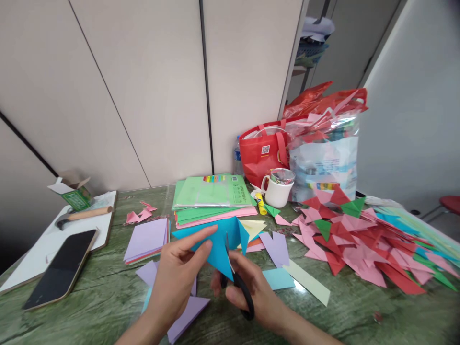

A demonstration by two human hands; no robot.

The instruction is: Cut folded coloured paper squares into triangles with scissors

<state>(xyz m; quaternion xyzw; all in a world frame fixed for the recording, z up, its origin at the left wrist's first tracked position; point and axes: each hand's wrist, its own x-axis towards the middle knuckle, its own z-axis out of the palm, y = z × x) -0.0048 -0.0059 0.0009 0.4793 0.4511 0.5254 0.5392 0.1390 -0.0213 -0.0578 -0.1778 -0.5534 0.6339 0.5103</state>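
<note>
My left hand (177, 274) pinches a folded blue paper (219, 242) by its left side, holding it above the green marbled table (93, 306). My right hand (251, 294) grips black-handled scissors (237, 282), whose blades point up into the blue paper's lower edge. Purple paper pieces (187, 314) lie under my hands, and a purple notched cut-off (276, 247) rests just to the right.
A pile of folded pink, red and green shapes (359, 239) fills the right. Paper stacks (212, 199), a purple stack (147, 239), a white mug (278, 191), glue stick (260, 203), red bag (264, 151) and plastic bag (325, 148) stand behind. A phone (63, 268), hammer (84, 215) and small box (74, 191) lie left.
</note>
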